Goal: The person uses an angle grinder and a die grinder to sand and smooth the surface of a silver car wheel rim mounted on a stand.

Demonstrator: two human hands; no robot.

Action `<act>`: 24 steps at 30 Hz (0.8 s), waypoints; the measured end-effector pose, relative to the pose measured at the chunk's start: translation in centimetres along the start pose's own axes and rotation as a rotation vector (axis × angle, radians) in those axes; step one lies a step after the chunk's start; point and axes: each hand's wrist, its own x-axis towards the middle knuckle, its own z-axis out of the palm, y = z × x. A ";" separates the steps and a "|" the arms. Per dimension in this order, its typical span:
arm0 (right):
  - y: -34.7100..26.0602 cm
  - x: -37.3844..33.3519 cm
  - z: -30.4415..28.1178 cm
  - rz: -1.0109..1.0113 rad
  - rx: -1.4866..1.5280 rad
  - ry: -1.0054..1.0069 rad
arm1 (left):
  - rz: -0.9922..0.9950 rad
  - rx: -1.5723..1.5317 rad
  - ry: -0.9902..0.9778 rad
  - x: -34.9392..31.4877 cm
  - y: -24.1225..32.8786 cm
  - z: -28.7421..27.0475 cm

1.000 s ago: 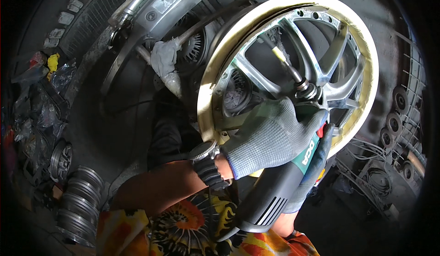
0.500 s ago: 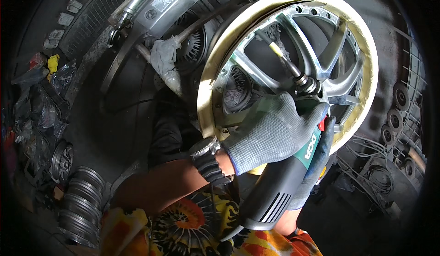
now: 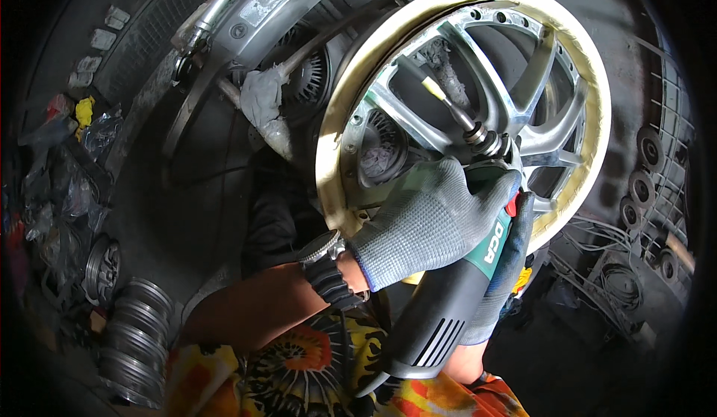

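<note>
An electric die grinder (image 3: 441,320) with a dark grey and green body points away from me over a silver spoked alloy wheel. My left hand (image 3: 422,226), in a grey knit glove, is closed around the green front part of the grinder. Under it from the right, my right hand (image 3: 504,275), gloved too, wraps the body beside the red switch. A thin shaft (image 3: 457,112) with a yellow band sticks out of the collet, its tip in the gap between spokes. The alloy wheel (image 3: 489,70) has yellowish covering (image 3: 597,111) around its rim.
Left of the wheel stands a grey machine (image 3: 265,14) with a metal arm and a cloth-wrapped bar (image 3: 263,96). Stacked metal rings (image 3: 134,342) and plastic bags (image 3: 75,182) lie at the left. Cables (image 3: 620,290) and a wire rack with round discs (image 3: 650,148) are at the right.
Both hands and the grinder have shifted slightly left, and the shaft's tip sits a little farther left between the spokes. The whole view has also drifted slightly.
</note>
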 end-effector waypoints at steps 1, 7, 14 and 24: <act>0.6 -0.3 1.2 -0.020 -0.012 0.014 | -0.064 -0.124 0.023 -0.1 -0.4 -0.2; 1.1 -0.3 2.3 -0.005 0.015 0.018 | -0.074 -0.011 -0.116 -0.1 -1.0 -1.1; 1.0 -0.9 0.6 0.008 0.062 0.034 | -0.141 -0.068 -0.098 -0.7 0.7 -1.3; 1.9 -0.1 2.7 -0.023 0.023 0.050 | -0.061 -0.048 -0.092 -0.3 -1.4 -1.2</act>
